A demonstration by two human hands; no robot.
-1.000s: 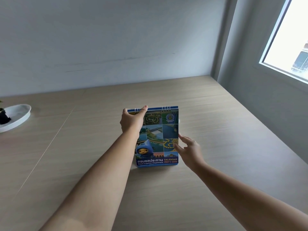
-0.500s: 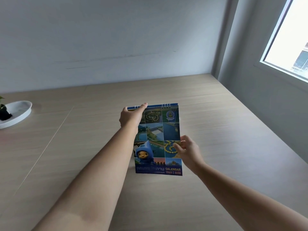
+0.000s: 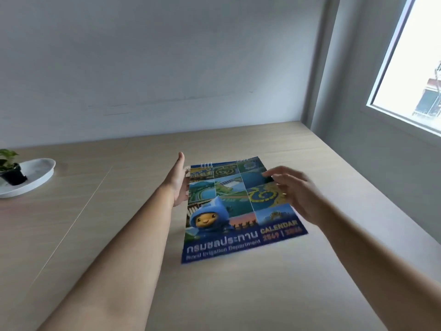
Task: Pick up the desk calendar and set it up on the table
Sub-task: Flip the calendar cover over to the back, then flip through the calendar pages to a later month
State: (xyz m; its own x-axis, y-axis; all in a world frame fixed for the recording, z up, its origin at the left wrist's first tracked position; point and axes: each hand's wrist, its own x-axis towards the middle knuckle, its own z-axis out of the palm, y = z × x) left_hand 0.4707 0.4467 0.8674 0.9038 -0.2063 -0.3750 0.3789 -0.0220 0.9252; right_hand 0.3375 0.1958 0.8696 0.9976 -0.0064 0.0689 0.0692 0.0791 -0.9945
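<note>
One desk calendar (image 3: 235,209), two hands, left hand (image 3: 179,181), right hand (image 3: 294,193)

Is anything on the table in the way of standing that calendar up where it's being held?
Nothing visible. The table around the calendar is bare; the white dish with its potted plant sits far to the left.

daylight from window (image 3: 415,68) at right – overexposed | right hand (image 3: 296,194) motion-blurred | wide-angle bending at edges
</note>
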